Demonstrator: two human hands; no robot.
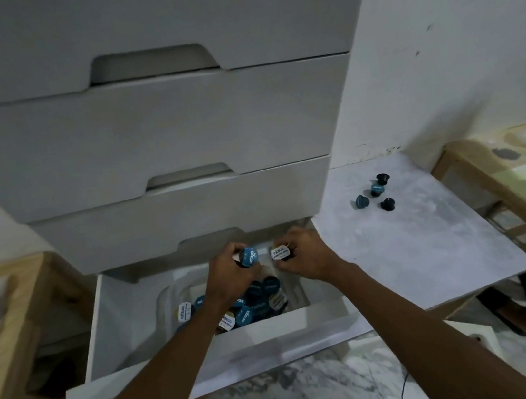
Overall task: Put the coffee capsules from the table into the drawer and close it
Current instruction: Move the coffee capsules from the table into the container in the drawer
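Looks down into the open drawer (96, 324), its clear tub (167, 297) heaped with stored capsules (262, 297). Holds both grips just above that heap: left grip (228, 272) curled round a blue-lidded capsule (249, 257), right grip (303, 258) pinching a white-lidded capsule (281, 252), lids turned upward. Probably needs only a straight drop from here. Has four loose capsules (377, 190) yet to fetch, farther off on the table (430, 243), up and to the right, nearer the right grip.
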